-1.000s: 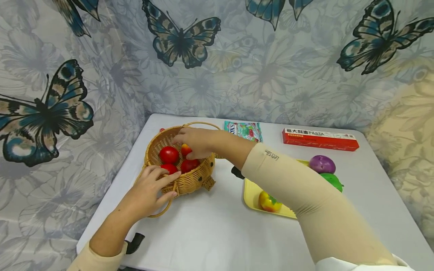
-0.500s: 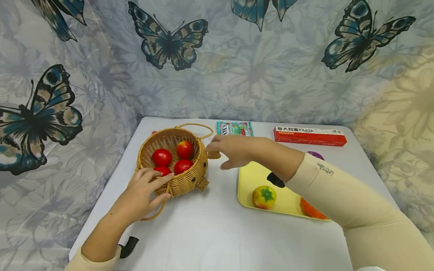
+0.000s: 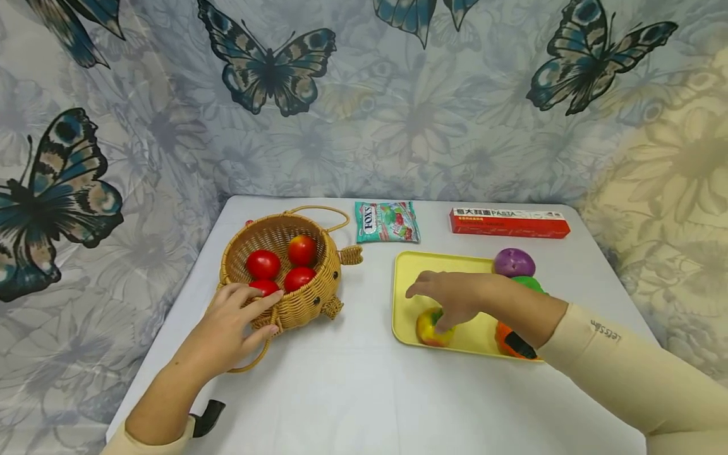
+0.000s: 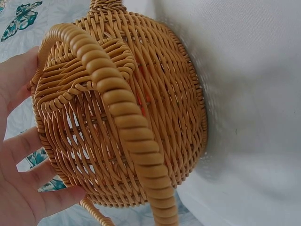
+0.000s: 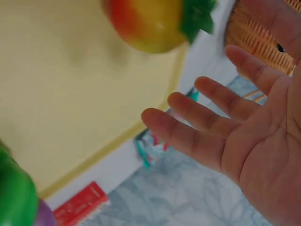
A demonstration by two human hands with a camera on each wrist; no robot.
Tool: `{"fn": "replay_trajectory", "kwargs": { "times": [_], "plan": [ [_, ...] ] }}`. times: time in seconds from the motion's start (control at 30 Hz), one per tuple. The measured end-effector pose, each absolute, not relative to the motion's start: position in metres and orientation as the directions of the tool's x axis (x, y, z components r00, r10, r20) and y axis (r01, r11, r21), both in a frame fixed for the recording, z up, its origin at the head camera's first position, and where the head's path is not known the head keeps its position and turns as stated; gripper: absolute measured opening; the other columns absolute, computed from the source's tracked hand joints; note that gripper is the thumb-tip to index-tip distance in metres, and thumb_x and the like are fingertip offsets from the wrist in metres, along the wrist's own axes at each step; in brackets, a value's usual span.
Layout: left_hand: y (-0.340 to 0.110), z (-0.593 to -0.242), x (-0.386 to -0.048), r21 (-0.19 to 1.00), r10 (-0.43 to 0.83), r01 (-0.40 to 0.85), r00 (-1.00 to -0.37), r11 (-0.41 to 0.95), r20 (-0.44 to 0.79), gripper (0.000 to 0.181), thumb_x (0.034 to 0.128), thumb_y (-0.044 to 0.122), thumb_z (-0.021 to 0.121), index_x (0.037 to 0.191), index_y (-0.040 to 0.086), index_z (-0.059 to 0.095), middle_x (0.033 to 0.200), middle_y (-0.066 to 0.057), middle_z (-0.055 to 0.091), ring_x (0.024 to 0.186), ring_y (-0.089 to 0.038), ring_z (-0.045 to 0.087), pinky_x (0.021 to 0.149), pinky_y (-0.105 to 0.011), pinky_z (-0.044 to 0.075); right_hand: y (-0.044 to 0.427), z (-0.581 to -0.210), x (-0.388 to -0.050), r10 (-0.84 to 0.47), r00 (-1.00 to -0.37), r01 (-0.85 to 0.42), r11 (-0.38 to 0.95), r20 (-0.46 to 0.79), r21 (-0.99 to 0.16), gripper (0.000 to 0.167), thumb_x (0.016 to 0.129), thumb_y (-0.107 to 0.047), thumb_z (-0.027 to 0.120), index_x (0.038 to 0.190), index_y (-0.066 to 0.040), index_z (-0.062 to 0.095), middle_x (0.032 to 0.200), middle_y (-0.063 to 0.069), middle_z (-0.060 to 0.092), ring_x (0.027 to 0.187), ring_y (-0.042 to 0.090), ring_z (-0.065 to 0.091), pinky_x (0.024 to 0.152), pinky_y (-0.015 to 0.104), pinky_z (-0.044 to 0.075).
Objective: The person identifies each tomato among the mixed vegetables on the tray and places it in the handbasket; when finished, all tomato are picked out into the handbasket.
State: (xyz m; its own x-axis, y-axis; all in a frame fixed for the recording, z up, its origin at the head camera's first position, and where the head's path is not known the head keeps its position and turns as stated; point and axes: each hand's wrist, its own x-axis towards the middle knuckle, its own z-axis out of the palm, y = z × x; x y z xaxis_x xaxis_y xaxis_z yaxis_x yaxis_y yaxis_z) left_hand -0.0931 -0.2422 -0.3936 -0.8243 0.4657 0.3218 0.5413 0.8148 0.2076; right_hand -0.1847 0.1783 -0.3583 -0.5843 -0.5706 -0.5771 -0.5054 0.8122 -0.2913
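Note:
My left hand [image 3: 227, 325] grips the near-left rim of a tan wicker basket [image 3: 309, 306], its thumb outside and its fingers over the edge. Several smooth red fruits [image 3: 263, 264] lie in the basket, one partly behind my fingers. My right hand [image 3: 452, 294] hovers with spread fingers over the yellow tray [image 3: 409, 272]. Below it sits a yellow-red fruit [image 3: 429, 328] with a green leafy top, partly covered in the head view. In the right wrist view this yellow-red fruit [image 5: 155, 23] stands apart from the extended fingers and palm [image 5: 268, 146].
A purple vegetable [image 3: 514, 262], a green one [image 3: 529, 283] and an orange one [image 3: 506, 341] lie at the tray's right side, partly behind my forearm. Behind are a teal candy bag [image 3: 388, 222] and a red pasta box [image 3: 509, 224]. The basket's handle [image 4: 122, 108] loops outward.
My right hand has left the basket, where a red-yellow fruit now lies uncovered, and has swung right over the tray. My left hand stays on the basket rim.

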Motion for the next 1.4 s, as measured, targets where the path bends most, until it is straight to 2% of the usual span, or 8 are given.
{"fn": "replay_trajectory", "kwargs": {
  "times": [0.37, 0.5, 0.7, 1.03, 1.23, 1.33, 1.4],
  "plan": [
    [-0.242, -0.393, -0.093, 0.212, 0.454, 0.524, -0.838, 0.825, 0.302, 0.062, 0.0842, 0.033, 0.085, 0.141, 0.022, 0.063, 0.12, -0.009, 0.062, 0.122, -0.037, 0.046, 0.096, -0.056, 0.05, 0.192, -0.385, -0.164, -0.581, -0.617, -0.479, 0.812, -0.53, -0.333, 0.068, 0.078, -0.017, 0.089, 0.139, -0.024, 0.06, 0.136, 0.004, 0.052, 0.123, 0.026, 0.054, 0.107, 0.05, 0.05],
    [-0.243, -0.393, -0.091, 0.213, 0.451, 0.523, -0.838, 0.826, 0.308, 0.061, 0.0841, 0.032, 0.085, 0.141, 0.022, 0.064, 0.12, -0.009, 0.062, 0.121, -0.037, 0.046, 0.096, -0.056, 0.05, 0.192, -0.388, -0.163, -0.579, -0.621, -0.477, 0.814, -0.529, -0.33, 0.065, 0.079, -0.018, 0.089, 0.137, -0.024, 0.062, 0.13, 0.001, 0.054, 0.117, 0.023, 0.054, 0.106, 0.049, 0.05],
    [-0.244, -0.393, -0.09, 0.214, 0.448, 0.521, -0.838, 0.826, 0.312, 0.061, 0.0844, 0.032, 0.085, 0.141, 0.022, 0.064, 0.12, -0.009, 0.062, 0.122, -0.036, 0.046, 0.095, -0.055, 0.05, 0.196, -0.386, -0.17, -0.59, -0.63, -0.5, 0.806, -0.505, -0.317, 0.064, 0.08, -0.023, 0.089, 0.138, -0.023, 0.061, 0.13, 0.001, 0.055, 0.119, 0.023, 0.055, 0.107, 0.049, 0.049],
    [-0.242, -0.394, -0.093, 0.218, 0.456, 0.528, -0.835, 0.821, 0.307, 0.06, 0.0856, 0.032, 0.084, 0.141, 0.02, 0.064, 0.121, -0.012, 0.063, 0.121, -0.037, 0.047, 0.099, -0.057, 0.047, 0.184, -0.355, -0.205, -0.671, -0.601, -0.591, 0.739, -0.435, -0.323, 0.064, 0.086, -0.022, 0.084, 0.144, -0.019, 0.056, 0.138, 0.009, 0.054, 0.119, 0.025, 0.056, 0.107, 0.049, 0.05],
    [-0.242, -0.394, -0.092, 0.227, 0.444, 0.507, -0.852, 0.831, 0.278, 0.06, 0.0872, 0.034, 0.082, 0.142, 0.021, 0.063, 0.123, -0.012, 0.062, 0.124, -0.038, 0.046, 0.1, -0.057, 0.046, 0.146, -0.321, -0.229, -0.695, -0.59, -0.644, 0.712, -0.41, -0.28, 0.064, 0.089, -0.025, 0.081, 0.146, -0.019, 0.054, 0.137, 0.008, 0.055, 0.118, 0.025, 0.055, 0.102, 0.045, 0.052],
    [-0.242, -0.394, -0.092, 0.227, 0.443, 0.507, -0.852, 0.832, 0.278, 0.059, 0.0872, 0.034, 0.082, 0.142, 0.021, 0.063, 0.124, -0.012, 0.063, 0.124, -0.038, 0.046, 0.1, -0.057, 0.046, 0.122, -0.306, -0.24, -0.714, -0.58, -0.672, 0.692, -0.393, -0.263, 0.064, 0.091, -0.026, 0.079, 0.148, -0.02, 0.052, 0.141, 0.008, 0.054, 0.121, 0.026, 0.054, 0.101, 0.044, 0.052],
    [-0.241, -0.394, -0.093, 0.226, 0.448, 0.513, -0.848, 0.828, 0.284, 0.059, 0.0869, 0.034, 0.083, 0.141, 0.021, 0.064, 0.124, -0.013, 0.063, 0.123, -0.037, 0.046, 0.1, -0.057, 0.046, 0.105, -0.297, -0.248, -0.721, -0.579, -0.683, 0.684, -0.38, -0.257, 0.064, 0.092, -0.027, 0.077, 0.15, -0.021, 0.051, 0.147, 0.008, 0.051, 0.129, 0.028, 0.051, 0.104, 0.045, 0.05]
  ]
}}
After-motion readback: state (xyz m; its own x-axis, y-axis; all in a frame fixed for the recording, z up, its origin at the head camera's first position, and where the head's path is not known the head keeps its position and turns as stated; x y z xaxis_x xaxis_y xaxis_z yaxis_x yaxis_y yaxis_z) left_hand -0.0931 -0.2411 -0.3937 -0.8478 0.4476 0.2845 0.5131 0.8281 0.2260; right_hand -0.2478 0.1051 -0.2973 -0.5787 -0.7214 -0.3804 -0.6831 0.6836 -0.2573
